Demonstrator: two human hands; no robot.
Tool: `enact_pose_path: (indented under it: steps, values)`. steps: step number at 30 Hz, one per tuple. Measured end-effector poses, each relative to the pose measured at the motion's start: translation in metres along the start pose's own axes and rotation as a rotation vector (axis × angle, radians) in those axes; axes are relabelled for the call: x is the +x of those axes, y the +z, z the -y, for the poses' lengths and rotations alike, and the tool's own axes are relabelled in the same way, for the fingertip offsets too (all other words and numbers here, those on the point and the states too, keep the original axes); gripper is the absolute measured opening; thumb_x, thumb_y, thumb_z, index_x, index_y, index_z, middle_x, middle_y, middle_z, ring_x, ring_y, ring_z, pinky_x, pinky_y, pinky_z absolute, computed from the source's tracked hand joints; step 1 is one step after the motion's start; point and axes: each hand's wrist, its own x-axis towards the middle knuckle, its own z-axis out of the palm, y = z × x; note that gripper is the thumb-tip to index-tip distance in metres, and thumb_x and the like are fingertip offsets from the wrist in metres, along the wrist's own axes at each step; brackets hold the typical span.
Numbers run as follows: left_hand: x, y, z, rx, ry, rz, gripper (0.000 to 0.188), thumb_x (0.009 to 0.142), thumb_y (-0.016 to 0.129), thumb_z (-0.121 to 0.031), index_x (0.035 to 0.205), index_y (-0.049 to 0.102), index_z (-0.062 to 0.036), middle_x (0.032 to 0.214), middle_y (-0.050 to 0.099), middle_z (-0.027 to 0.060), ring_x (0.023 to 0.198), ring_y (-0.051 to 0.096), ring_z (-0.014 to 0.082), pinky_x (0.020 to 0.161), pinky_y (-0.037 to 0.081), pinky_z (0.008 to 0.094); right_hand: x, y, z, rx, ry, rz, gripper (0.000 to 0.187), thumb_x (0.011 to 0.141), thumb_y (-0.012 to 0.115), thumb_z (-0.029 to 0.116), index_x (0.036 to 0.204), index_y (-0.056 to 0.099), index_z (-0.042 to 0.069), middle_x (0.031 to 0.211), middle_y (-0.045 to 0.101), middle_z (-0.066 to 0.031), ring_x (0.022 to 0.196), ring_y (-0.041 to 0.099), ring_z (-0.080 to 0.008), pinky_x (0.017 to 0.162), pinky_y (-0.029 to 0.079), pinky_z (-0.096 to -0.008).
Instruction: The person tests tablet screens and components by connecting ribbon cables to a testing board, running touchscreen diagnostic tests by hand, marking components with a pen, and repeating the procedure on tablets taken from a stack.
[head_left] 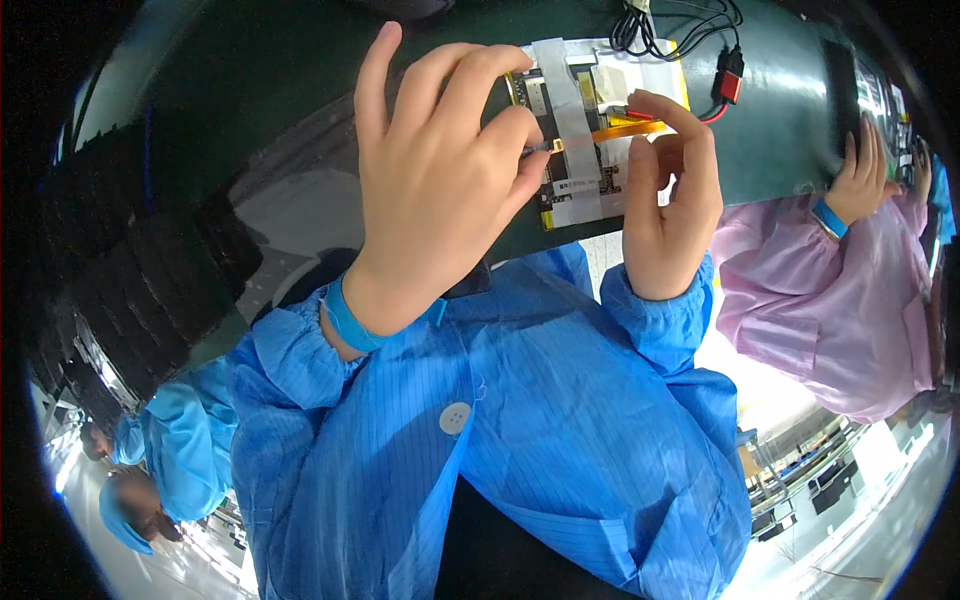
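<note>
A flat electronic device with a bare circuit board [535,97] lies on the dark green table, with whitish tape strips [577,125] across it. An orange ribbon cable [628,131] runs crosswise over the board. My left hand [440,165] reaches over the device's left side. Its thumb and index finger close on a small dark piece at the ribbon's left end; its kind is hidden by the fingertips. My right hand [675,205] is on the right side, index finger arched over a red wire [640,115], thumb apart from it beside the ribbon.
A red plug [731,82] joins the red wire to a coiled black cable [650,40] at the back. A person in a pink smock [820,290] works on the right, one hand on the table. Another person in blue [190,440] is at lower left.
</note>
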Motion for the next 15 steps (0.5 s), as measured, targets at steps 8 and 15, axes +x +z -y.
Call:
enact_pose_path:
  steps: [8,15]
  values:
    - [-0.001,0.007,0.004,-0.018,-0.014,0.056,0.014,0.062,0.074,-0.017,0.066,0.061,-0.0141,0.109,0.057,-0.0032,0.106,0.050,0.0202,0.106,0.021,0.0480,-0.011,0.008,-0.008,-0.013,-0.064,0.082,0.026,0.074,0.057,-0.008,0.098,0.063,0.003,0.098,0.058,-0.0128,0.071,0.055,-0.0217,0.063,0.046,-0.0291]
    - [-0.008,0.018,0.013,-0.055,-0.007,0.050,0.015,0.062,0.074,-0.015,0.066,0.060,-0.0134,0.109,0.057,-0.0027,0.106,0.050,0.0211,0.106,0.021,0.0488,-0.018,0.022,-0.014,-0.025,-0.074,0.153,0.026,0.072,0.061,-0.006,0.095,0.065,0.006,0.102,0.057,-0.0108,0.075,0.055,-0.0245,0.068,0.046,-0.0332]
